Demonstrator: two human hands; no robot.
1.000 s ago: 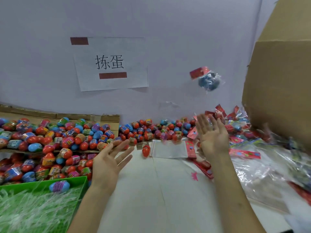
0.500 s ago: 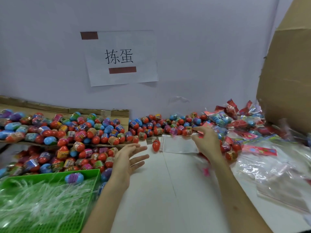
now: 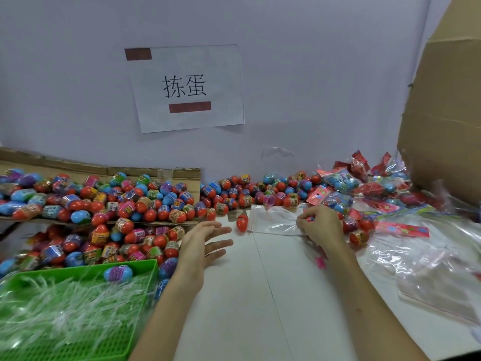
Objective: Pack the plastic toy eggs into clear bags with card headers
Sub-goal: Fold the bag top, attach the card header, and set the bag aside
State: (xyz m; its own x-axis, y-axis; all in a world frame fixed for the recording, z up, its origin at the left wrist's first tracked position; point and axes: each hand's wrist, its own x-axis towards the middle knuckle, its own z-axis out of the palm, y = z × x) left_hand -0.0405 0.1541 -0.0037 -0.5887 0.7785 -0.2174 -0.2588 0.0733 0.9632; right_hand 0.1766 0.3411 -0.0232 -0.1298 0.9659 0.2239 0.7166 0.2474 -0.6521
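A green basket [image 3: 130,332] sits at the near left corner of the white bench [image 3: 260,308], lined with pale shredded filler, and a single blue and purple egg [image 3: 118,273] lies in it near its far rim. Behind the basket, a heap of toy eggs [image 3: 104,204] (mostly red and blue, wrapped in printed bands) fills flat cardboard trays [image 3: 156,172] against the wall. To the right of the basket the left hand [image 3: 201,246] hovers just over the bench, palm turned inward, fingers spread loosely and holding nothing. Beyond its fingertips one loose red egg [image 3: 242,223] lies on the bench, just beside the left edge of an empty clear bag [image 3: 273,220] that lies flat. The right hand [image 3: 321,225] rests on the right end of that bag, fingers curled and pinching the plastic, which bunches into creases at the fingertips. More eggs [image 3: 260,191] run along the wall behind the bag, below a paper sign [image 3: 187,87]. Right of the right hand lie filled bags with red card headers [image 3: 364,183], then loose clear bags [image 3: 429,272], below a large cardboard box [image 3: 447,113].
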